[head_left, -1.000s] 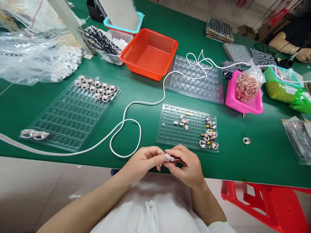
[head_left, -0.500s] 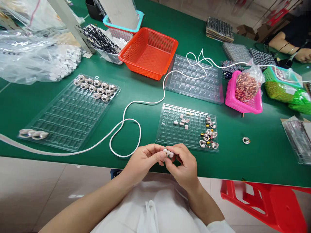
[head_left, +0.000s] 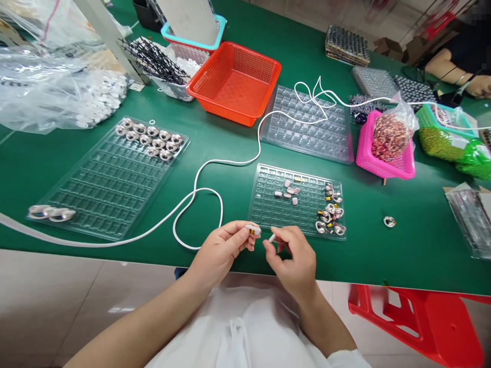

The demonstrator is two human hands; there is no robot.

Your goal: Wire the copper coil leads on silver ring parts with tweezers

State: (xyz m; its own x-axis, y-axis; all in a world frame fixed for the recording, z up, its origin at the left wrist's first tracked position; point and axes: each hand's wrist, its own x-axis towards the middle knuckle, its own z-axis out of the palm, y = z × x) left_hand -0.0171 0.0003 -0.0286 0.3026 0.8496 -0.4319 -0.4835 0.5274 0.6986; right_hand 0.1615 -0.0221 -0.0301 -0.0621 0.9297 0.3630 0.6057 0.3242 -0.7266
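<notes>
My left hand [head_left: 224, 248] pinches a small white part with a yellow and dark patch [head_left: 253, 230]; its exact kind is unclear. In my right hand [head_left: 293, 253], thumb and finger close on a small white piece [head_left: 272, 238]. A short gap separates the two parts, above the table's front edge. Just beyond them lies a clear compartment tray [head_left: 264, 204]. Several small pale blocks [head_left: 287, 195] rest on its middle, and several silvery-white ring-shaped parts with yellow bits [head_left: 330, 210] crowd its right side.
A clear tray [head_left: 103, 189] at left holds several silvery rings. A white cord [head_left: 230, 162] snakes across the green table. Farther back stand an orange basket [head_left: 238, 87] and a pink basket [head_left: 383, 166]. One loose ring [head_left: 389, 221] lies right. A co-worker's arm [head_left: 447, 69] shows at upper right.
My hands have drawn apart, the left going slightly left and up, the right slightly right. The white parts that were together between my fingers are now separate, one in each hand.
</notes>
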